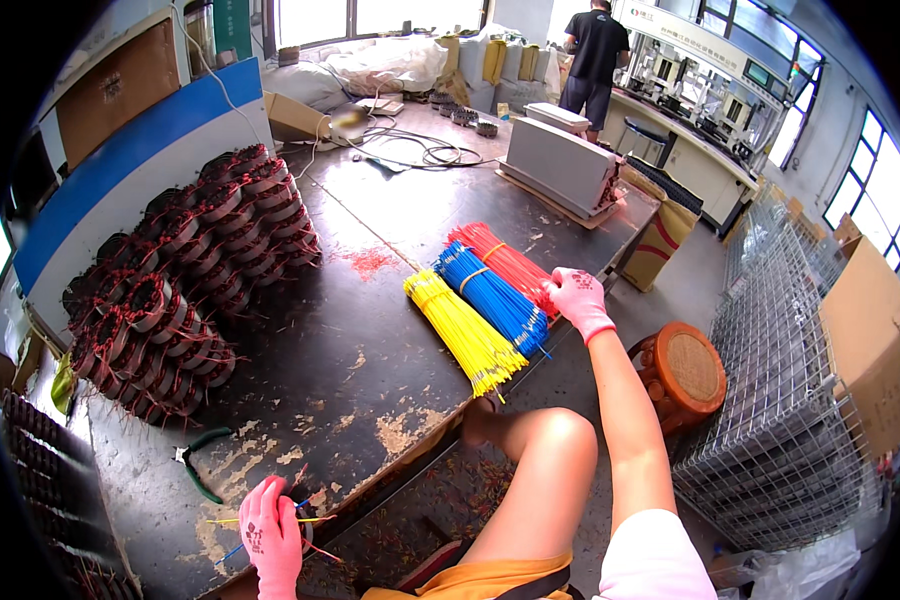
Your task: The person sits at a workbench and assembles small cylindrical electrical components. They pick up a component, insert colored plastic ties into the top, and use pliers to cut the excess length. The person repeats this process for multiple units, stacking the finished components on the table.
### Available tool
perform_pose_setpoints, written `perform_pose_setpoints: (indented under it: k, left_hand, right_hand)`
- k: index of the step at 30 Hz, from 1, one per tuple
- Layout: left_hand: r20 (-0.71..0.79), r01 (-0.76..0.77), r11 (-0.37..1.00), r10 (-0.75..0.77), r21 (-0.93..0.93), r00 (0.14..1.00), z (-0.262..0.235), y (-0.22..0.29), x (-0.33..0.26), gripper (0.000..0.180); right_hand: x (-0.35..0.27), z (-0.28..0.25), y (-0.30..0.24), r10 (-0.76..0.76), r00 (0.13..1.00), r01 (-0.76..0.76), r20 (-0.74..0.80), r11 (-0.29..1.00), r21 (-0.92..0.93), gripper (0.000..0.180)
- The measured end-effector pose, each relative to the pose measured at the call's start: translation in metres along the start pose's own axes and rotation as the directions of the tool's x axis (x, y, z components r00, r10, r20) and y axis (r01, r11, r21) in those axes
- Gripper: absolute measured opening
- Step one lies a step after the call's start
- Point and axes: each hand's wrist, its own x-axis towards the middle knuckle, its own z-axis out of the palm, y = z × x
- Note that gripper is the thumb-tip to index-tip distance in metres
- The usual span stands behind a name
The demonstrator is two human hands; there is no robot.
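Note:
My left hand (270, 535), in a pink glove, is closed at the table's near edge around a few yellow, blue and red wires (313, 519) that stick out on both sides. A dark rounded part beside its fingers is mostly hidden. My right hand (578, 297), also gloved in pink, has its fingers closed on the near end of a bundle of red wires (495, 252). Alongside lie a bundle of blue wires (490, 297) and a bundle of yellow wires (465, 335), each tied with a band. Green-handled pliers (206, 470) rest near my left hand.
Wire-wound motor stators (170, 330) are stacked on the table's left. A grey box-shaped unit (560, 165) stands at the far right, with a black cable (435, 152) behind. A wooden stool (685, 370) and wire-mesh cages (780, 440) are to the right. A person (595, 65) stands by machines.

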Motion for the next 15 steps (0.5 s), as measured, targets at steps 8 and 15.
perform_pose_setpoints:
  k: [8, 15]
  left_hand:
    - [-0.006, -0.011, 1.000, 0.011, -0.024, 1.000, 0.005, 0.003, 0.000, 0.026]
    - [-0.173, -0.054, 0.998, 0.051, -0.013, 0.984, 0.004, -0.003, -0.004, 0.039]
  right_hand:
    - [-0.026, -0.023, 0.023, -0.044, 0.979, 0.044, -0.198, 0.999, -0.007, 0.034]
    - [-0.096, -0.087, -0.062, -0.007, 0.908, 0.197, -0.420, 0.890, 0.412, 0.031]
